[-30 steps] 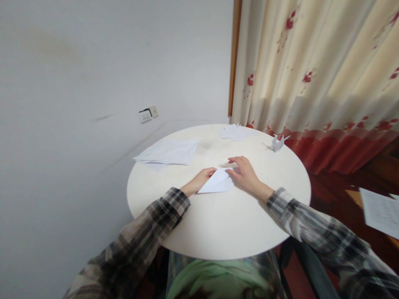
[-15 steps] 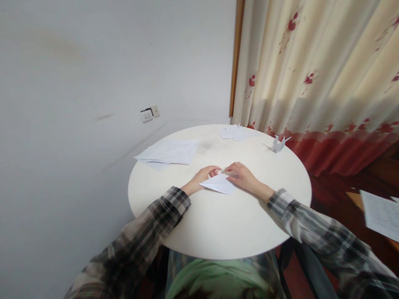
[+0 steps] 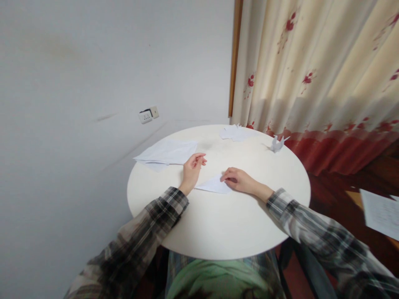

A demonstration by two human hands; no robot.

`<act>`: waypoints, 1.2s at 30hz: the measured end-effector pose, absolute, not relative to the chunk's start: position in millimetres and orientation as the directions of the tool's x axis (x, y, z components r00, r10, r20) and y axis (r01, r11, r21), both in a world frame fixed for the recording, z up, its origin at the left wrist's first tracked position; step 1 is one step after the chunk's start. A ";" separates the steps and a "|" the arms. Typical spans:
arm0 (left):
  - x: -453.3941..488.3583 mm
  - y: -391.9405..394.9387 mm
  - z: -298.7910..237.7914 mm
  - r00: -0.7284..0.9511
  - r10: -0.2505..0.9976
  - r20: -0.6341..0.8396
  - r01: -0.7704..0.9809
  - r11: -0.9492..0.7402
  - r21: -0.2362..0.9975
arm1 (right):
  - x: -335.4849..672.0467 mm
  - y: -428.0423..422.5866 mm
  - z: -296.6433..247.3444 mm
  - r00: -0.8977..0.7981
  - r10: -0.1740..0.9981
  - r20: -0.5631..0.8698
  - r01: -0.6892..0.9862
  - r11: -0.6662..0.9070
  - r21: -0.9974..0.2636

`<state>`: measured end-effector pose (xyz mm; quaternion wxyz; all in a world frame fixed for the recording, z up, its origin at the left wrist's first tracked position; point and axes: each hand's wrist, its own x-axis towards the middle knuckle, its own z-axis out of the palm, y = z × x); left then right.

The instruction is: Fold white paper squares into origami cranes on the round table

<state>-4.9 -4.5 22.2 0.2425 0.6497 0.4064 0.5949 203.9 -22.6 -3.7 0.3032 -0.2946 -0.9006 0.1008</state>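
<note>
A folded white paper triangle (image 3: 213, 185) lies flat near the middle of the round cream table (image 3: 224, 224). My right hand (image 3: 237, 180) rests on the triangle's right end, fingers curled and pressing it down. My left hand (image 3: 192, 167) is lifted just off the table to the left of the paper, fingers loosely spread, holding nothing. It hovers between the triangle and a stack of white sheets (image 3: 168, 152). Both arms wear plaid sleeves.
A small folded paper crane (image 3: 277, 143) stands at the table's far right. Crumpled or folded white papers (image 3: 234, 132) lie at the far edge. A curtain (image 3: 311, 74) hangs behind; another sheet (image 3: 382, 212) lies on a surface to the right. A wall socket (image 3: 148, 114) is at left.
My left hand has let go of the triangle and risen up and to the left toward the stack. My right hand slid slightly left, staying on the paper.
</note>
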 end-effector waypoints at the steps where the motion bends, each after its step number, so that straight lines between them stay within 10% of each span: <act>1: -5.6 -6.0 23.4 -0.083 0.822 0.563 0.188 -0.542 0.819 | 204.0 -22.7 -3.9 -0.638 0.593 0.492 0.478 0.805 -0.350; 12: 0.2 -13.6 6.8 0.714 0.548 0.436 0.346 -0.817 0.461 | 203.9 -16.7 -6.4 -0.537 0.687 0.489 0.622 0.715 -0.320; 36: -1.1 1.0 -2.3 0.629 0.667 0.399 0.468 -0.735 0.490 | 200.6 -19.2 -0.8 -0.575 0.665 0.476 0.546 0.745 -0.382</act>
